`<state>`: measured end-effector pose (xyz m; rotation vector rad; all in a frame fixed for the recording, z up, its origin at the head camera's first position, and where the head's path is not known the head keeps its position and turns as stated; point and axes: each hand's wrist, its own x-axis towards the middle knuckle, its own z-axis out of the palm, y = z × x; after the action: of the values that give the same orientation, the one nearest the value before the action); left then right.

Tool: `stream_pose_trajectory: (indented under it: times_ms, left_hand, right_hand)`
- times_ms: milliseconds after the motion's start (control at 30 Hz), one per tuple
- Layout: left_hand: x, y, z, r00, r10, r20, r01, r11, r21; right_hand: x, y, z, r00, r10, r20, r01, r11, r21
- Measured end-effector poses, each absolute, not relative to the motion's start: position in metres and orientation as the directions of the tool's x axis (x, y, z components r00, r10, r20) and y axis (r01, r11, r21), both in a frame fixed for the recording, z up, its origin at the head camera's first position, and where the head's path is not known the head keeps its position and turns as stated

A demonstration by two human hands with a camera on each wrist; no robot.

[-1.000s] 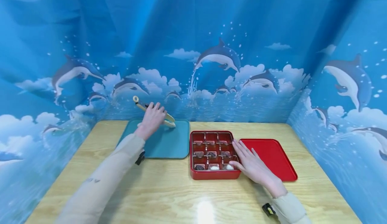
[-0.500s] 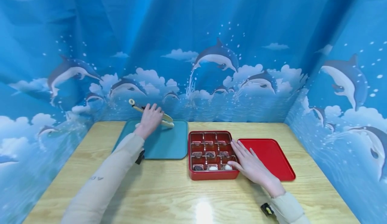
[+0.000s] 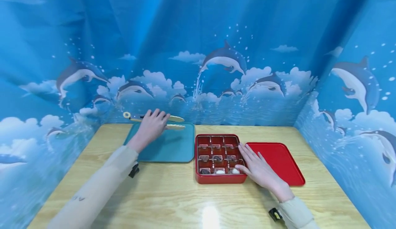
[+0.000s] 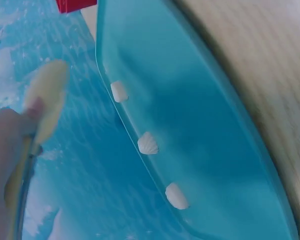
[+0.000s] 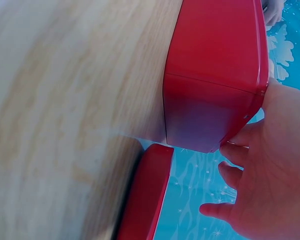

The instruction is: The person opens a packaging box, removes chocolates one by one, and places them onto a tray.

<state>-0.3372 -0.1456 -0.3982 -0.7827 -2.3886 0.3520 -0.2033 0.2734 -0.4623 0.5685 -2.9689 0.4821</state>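
While aloft, left grip (image 3: 152,124) around tongs (image 3: 176,119)

Light wood-grain counter (image 3: 173,196)
On it, left to right, lie a blue-green tray (image 3: 173,150), divided red box (image 3: 221,179) and red lid (image 3: 283,160).

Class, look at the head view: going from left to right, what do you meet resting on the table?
Blue tray → red box → red lid.
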Motion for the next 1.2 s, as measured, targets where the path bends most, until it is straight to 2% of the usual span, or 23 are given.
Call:
stream_pose_trajectory:
  times_ms: [100,200,533,900,1067,1200]
  left_hand:
    - [-0.327,-0.142,-0.396,-0.582,0.661,0.474,0.481,0.75,-0.454]
    - [-0.316,-0.138,-0.393,-0.553,0.692,0.465,0.509,0.722,-0.469]
    - [-0.291,-0.12,-0.38,-0.524,0.75,0.403,0.583,0.661,-0.472]
    - [-0.272,-0.088,-0.366,-0.463,0.834,0.299,0.628,0.547,-0.554]
    - [-0.27,-0.074,-0.361,-0.456,0.861,0.224,0.633,0.491,-0.599]
    - [-0.268,-0.062,-0.356,-0.478,0.862,0.168,0.621,0.468,-0.629]
  right_hand:
    - [-0.203,0.273,-0.462,-0.929,-0.346,0.132,-0.37,0.881,-0.295]
    - [-0.203,0.273,-0.461,-0.929,-0.346,0.132,-0.37,0.879,-0.3]
    - [-0.204,0.274,-0.462,-0.927,-0.349,0.137,-0.375,0.878,-0.298]
    - [-0.204,0.273,-0.463,-0.925,-0.353,0.144,-0.38,0.873,-0.304]
    - [-0.204,0.273,-0.463,-0.926,-0.351,0.137,-0.376,0.875,-0.305]
    - [-0.204,0.274,-0.463,-0.928,-0.348,0.135,-0.373,0.877,-0.303]
